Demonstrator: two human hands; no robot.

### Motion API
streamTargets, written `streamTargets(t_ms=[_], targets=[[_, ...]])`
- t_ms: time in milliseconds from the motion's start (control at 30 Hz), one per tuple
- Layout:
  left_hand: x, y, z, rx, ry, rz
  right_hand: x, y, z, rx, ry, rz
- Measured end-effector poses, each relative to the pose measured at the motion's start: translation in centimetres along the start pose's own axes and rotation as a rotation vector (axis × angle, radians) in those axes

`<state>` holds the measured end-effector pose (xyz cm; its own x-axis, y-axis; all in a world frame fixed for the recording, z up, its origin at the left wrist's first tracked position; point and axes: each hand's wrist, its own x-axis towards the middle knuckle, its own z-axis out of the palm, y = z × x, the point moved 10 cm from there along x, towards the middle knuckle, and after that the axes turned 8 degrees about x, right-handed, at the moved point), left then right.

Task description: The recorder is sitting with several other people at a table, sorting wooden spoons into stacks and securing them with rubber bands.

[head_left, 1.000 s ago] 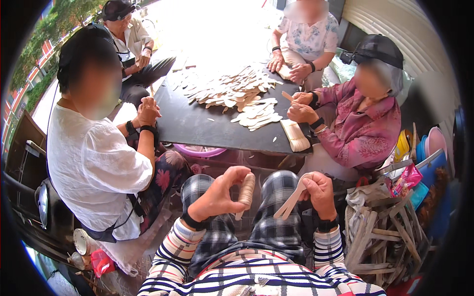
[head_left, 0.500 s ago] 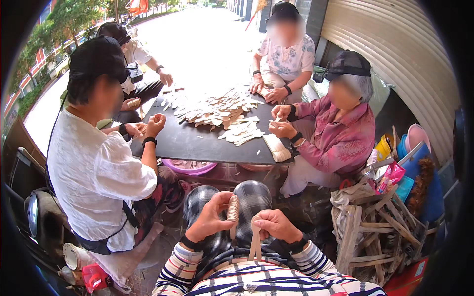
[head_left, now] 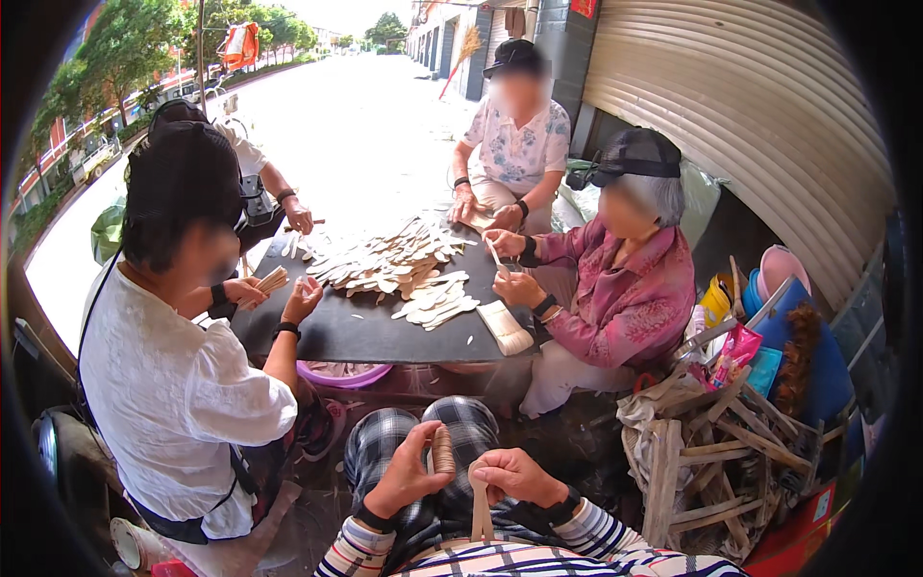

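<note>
Over my lap, my left hand (head_left: 404, 476) is closed round a neat stack of flat wooden spoons (head_left: 442, 450), thumb and fingers on its sides. Just to the right, my right hand (head_left: 517, 478) pinches a couple of flat wooden spoons (head_left: 483, 517), whose ends hang down and spread slightly apart. The two hands do not touch. Ahead, a loose pile of the same pale wooden spoons (head_left: 389, 264) lies on a dark table (head_left: 356, 332). An evenly lined-up batch of spoons (head_left: 506, 329) sits at the table's near right corner.
Co-workers sit round the table: a person in white (head_left: 183, 375) at left, one in a pink shirt (head_left: 620, 269) at right, others beyond. A purple basin (head_left: 346, 375) stands under the table. Stacked wooden stools (head_left: 711, 471) are close on my right.
My view has tilted up and turned right. My hands keep their grips. The person in white now holds a bundle of spoons with hands apart; the person in pink has raised a spoon.
</note>
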<state>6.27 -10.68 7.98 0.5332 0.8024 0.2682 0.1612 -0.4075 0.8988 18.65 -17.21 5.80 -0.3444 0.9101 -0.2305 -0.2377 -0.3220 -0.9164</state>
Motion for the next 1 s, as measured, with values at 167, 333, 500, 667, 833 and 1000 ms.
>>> streamTargets(t_ms=[167,333,500,667,833,1000], targets=[[0.3,0.6,-0.2,-0.011,-0.028,-0.025,0.0,-0.2,-0.2,0.012,0.012,0.008],[0.2,0.7,0.1,0.011,-0.061,0.002,0.2,-0.4,0.2,-0.002,-0.003,0.001],[0.4,1.0,-0.7,-0.020,-0.040,0.011,0.4,-0.3,0.1,-0.006,0.022,0.028],[0.2,0.3,-1.0,-0.036,-0.037,-0.009,0.7,-0.3,0.3,-0.014,0.010,0.026],[0.1,0.5,-1.1,-0.018,-0.035,-0.015,0.7,-0.3,0.3,-0.010,0.007,0.035],[0.0,0.5,-0.7,-0.023,-0.054,-0.007,0.5,-0.5,0.3,-0.019,0.011,0.014]])
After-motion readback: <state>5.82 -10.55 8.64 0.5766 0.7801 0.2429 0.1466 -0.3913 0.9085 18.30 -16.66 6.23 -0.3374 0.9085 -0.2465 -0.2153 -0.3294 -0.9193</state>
